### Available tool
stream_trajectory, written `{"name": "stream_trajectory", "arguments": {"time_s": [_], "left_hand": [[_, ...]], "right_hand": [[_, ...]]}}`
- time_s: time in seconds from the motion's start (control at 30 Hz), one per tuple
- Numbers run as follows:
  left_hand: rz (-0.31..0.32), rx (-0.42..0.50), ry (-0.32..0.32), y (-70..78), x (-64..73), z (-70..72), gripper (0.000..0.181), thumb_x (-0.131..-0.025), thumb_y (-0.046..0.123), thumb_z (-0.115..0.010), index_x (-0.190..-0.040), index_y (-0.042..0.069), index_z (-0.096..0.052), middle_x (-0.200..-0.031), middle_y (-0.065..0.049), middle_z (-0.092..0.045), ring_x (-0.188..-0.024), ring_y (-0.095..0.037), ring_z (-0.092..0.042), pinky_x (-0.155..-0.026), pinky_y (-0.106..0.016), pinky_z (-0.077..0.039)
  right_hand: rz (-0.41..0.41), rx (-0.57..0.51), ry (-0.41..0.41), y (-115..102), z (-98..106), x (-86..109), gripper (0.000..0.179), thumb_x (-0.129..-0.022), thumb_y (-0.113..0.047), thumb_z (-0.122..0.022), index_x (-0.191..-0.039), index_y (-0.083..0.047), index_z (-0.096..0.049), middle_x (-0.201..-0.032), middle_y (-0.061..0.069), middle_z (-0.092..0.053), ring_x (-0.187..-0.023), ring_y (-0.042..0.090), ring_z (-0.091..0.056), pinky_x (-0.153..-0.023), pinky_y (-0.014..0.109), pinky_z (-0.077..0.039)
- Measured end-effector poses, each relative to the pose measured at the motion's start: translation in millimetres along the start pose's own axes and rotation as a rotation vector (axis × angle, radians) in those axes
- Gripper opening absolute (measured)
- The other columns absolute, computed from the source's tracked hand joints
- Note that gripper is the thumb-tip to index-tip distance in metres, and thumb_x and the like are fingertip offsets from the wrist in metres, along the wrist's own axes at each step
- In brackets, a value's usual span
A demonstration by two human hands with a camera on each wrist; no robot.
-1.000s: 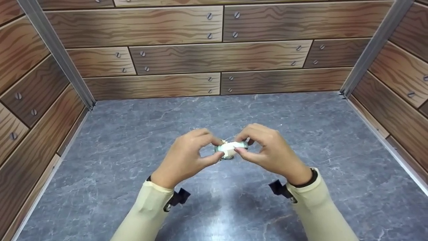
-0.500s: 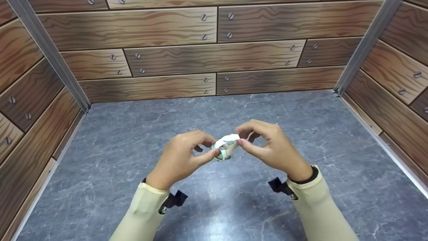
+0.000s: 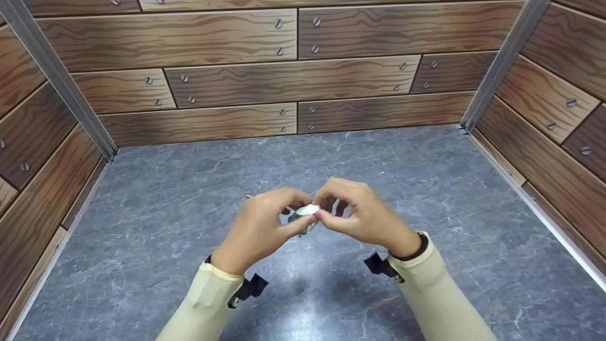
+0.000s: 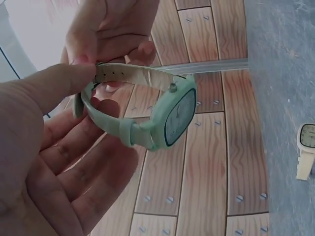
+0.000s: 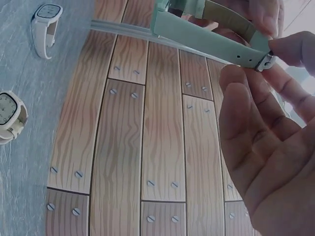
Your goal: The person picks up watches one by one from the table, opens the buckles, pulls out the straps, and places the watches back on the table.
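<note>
A mint-green wristwatch (image 4: 179, 115) with a squarish case hangs between my two hands, its strap bent into a loop. Thumb and fingers of my left hand (image 3: 265, 227) pinch the strap where its ends meet. From the other side my right hand (image 3: 357, 213) grips the strap end at the metal buckle (image 5: 266, 62). The fingertips of both hands nearly meet around the buckle. Strap holes show beside it in the right wrist view. Fingers hide most of the watch in the head view.
Two pale watches lie on the blue-grey marbled table (image 3: 189, 180): one white watch (image 5: 47, 27) and another watch (image 5: 10, 115) nearer the right wrist camera. A cream-strapped watch (image 4: 306, 150) lies there in the left wrist view. Wood-patterned walls (image 3: 236, 85) enclose the back and sides.
My hands have come closer together over the watch, the right one moving left. The strap, spread out and then raised as an arch, is now mostly covered by the fingers.
</note>
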State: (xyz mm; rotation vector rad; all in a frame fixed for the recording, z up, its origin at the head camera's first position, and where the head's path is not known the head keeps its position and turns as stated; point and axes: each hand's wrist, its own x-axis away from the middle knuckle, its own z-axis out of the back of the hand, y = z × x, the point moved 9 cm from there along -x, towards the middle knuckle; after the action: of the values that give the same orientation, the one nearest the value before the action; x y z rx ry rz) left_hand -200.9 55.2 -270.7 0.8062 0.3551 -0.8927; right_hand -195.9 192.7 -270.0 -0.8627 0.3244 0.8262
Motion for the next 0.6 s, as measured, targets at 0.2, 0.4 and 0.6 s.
{"name": "stream_trajectory", "arguments": {"time_s": [0.2,0.4,0.6], "left_hand": [[-0.014,-0.058,-0.026,2.2,0.5,-3.7,0.010,-0.094,0.030,-0.078,-0.096,0.021,-0.075,-0.090,0.013,-0.075,-0.084,0.001,-0.069,-0.071,-0.024,-0.057],[-0.030,-0.040,-0.026,3.6,0.4,-5.9,0.009,-0.092,0.023,-0.080,-0.095,0.019,-0.072,-0.088,0.011,-0.074,-0.082,-0.001,-0.068,-0.071,-0.023,-0.057],[0.029,0.167,-0.041,0.1,-1.4,-9.7,0.009,-0.094,0.022,-0.078,-0.094,0.016,-0.071,-0.086,0.011,-0.073,-0.077,-0.001,-0.069,-0.069,-0.022,-0.059]], "right_hand": [[-0.054,0.011,-0.062,2.8,-5.2,0.5,0.017,-0.089,-0.003,-0.070,-0.097,-0.017,-0.068,-0.089,-0.006,-0.065,-0.082,0.011,-0.063,-0.061,0.029,-0.058],[-0.045,-0.003,-0.069,0.7,-5.7,1.4,0.017,-0.086,-0.001,-0.070,-0.095,-0.014,-0.067,-0.090,-0.001,-0.066,-0.083,0.012,-0.063,-0.060,0.026,-0.059],[-0.033,-0.095,-0.047,1.2,-0.4,2.9,0.015,-0.088,0.000,-0.070,-0.096,-0.012,-0.069,-0.087,0.002,-0.068,-0.075,0.014,-0.065,-0.054,0.033,-0.057]]}}
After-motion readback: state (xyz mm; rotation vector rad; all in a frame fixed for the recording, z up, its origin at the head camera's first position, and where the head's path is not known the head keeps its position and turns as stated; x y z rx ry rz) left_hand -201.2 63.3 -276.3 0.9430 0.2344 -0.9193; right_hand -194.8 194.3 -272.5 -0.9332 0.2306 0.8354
